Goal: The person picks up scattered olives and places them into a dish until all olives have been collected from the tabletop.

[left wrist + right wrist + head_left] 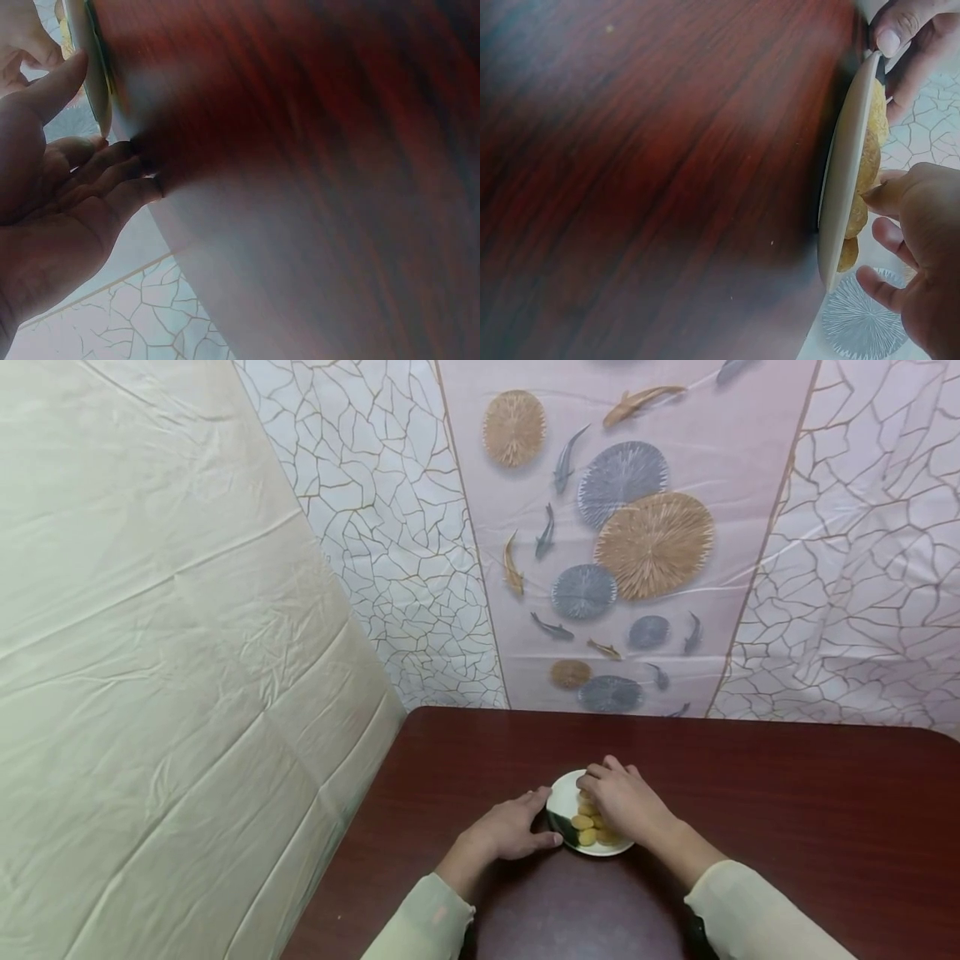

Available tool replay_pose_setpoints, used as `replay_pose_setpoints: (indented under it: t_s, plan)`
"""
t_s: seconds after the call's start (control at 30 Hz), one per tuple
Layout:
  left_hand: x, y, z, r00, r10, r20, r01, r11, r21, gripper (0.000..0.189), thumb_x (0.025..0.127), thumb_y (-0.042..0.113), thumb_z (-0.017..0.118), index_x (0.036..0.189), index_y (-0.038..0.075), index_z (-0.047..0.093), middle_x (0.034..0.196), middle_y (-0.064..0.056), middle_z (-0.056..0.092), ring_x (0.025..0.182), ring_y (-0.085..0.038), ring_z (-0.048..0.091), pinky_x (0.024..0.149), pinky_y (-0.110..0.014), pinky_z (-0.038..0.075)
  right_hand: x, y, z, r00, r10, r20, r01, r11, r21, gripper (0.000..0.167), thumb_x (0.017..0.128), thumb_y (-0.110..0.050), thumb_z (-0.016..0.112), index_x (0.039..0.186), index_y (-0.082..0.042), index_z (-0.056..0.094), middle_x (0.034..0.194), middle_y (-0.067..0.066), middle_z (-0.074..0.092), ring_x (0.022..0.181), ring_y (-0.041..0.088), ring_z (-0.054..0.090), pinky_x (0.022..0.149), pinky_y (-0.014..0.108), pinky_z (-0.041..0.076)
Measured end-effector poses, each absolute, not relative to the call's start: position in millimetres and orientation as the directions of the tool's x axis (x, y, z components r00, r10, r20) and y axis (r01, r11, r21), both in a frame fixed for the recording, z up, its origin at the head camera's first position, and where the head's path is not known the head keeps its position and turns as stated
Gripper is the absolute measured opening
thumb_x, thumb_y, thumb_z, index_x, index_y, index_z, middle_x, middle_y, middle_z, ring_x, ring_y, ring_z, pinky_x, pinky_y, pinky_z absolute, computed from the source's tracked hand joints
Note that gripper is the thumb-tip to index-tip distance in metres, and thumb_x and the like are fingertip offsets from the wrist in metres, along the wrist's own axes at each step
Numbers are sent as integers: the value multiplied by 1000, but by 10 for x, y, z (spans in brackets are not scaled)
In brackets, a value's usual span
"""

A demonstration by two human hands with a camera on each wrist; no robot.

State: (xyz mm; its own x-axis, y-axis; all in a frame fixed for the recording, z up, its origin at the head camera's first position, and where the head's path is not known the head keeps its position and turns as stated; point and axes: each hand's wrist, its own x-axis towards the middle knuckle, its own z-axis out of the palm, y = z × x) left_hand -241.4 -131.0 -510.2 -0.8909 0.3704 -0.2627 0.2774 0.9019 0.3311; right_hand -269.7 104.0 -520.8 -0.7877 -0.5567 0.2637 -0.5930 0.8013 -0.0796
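A white plate with a dark green section (564,787) lies on the table. Several round golden pieces that look like cookies (582,821) are heaped on its right part. My left hand (504,832) holds the plate's left rim, thumb at the near side and fingertips at the far side. Over the heap reaches my right hand (627,800), fingers bent downward. In the right wrist view, its thumb and forefinger (881,196) touch the cookies, while the other fingers hang apart above them. I cannot tell whether one is pinched.
The dark red-brown wooden table (787,810) stretches to both sides of the plate. Behind its far edge hangs a patterned wall covering (637,635) with fish and round motifs. A cream cloth (187,677) hangs along the left side.
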Motion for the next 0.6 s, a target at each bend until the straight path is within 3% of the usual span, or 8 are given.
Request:
replay_pose_setpoints:
  t_s: [0.43,0.6]
  plan:
    - [-2408,-1257,-5075,-882,381,-276,291,902,318,88,106,58,69,176,22,31,179,-5,41,164,-26,44,130,-45,43,-2626,1104,-5172,-790,-544,283,-585,807,-80,25,95,-1,79,116,-13,81,120,3,80,103,26,61,77,51,57]
    - [-2423,-1300,-5047,-871,409,-273,329,897,294,88,107,59,67,177,21,30,180,-5,39,164,-25,43,131,-44,43,-2574,1146,-5160,-770,-551,321,-600,796,-75,25,95,-10,83,120,-12,81,122,3,79,105,27,63,78,53,57]
